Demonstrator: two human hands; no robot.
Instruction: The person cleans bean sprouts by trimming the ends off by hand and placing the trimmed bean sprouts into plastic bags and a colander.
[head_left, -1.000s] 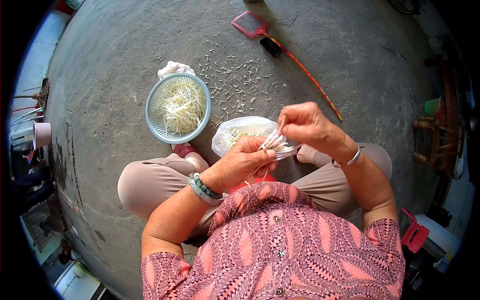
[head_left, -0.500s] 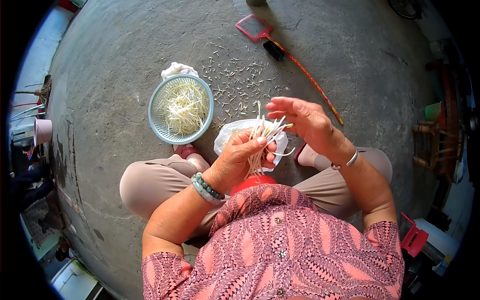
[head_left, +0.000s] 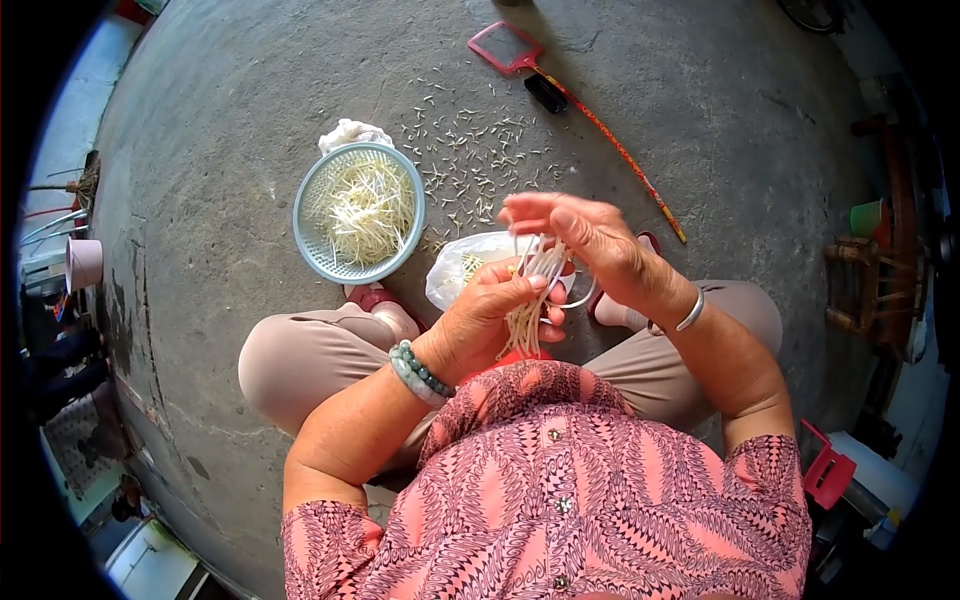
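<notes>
A bunch of bean sprouts (head_left: pixel 526 322) is gripped in my left hand (head_left: pixel 482 308), with the thumb pressed across the stems. My right hand (head_left: pixel 605 250) arches over the upper ends of the bunch, its fingers stretched out and overlapping the sprouts in this view. Just beyond my hands, a white plastic bag (head_left: pixel 443 283) on the floor has some sprouts in it. To the left stands a light blue colander (head_left: pixel 302 232) with a heap of sprouts (head_left: pixel 368 215) inside.
Small sprout scraps (head_left: pixel 480 160) lie scattered on the concrete floor. Farther off are a red fly swatter (head_left: pixel 612 150) and a black object (head_left: pixel 545 95). A crumpled white bag (head_left: pixel 353 134) touches the colander's far side. A wooden chair (head_left: pixel 870 270) stands at right.
My right hand has moved left and come in over the top of the sprouts. My left hand still holds the bunch and has shifted slightly.
</notes>
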